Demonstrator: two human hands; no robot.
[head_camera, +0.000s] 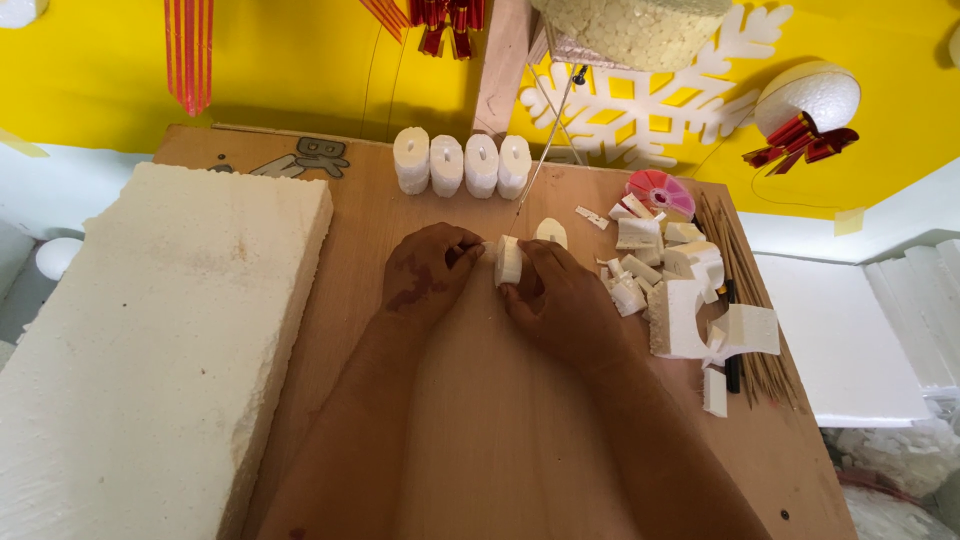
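Note:
My left hand (428, 272) and my right hand (553, 297) meet over the middle of a wooden table (480, 440), both pinching a small white foam piece (508, 262) held upright between the fingertips. A thin taut wire (540, 160) slants down from above and reaches the piece. Just behind my right hand lies another oval foam piece (551, 233). Further back stands a row of several white foam shapes (461, 164).
A thick foam slab (150, 330) covers the table's left side. Foam offcuts (670, 290), thin wooden skewers (745, 300) and a pink tape roll (658, 190) lie at the right. Behind, a yellow wall holds a foam snowflake (640, 110).

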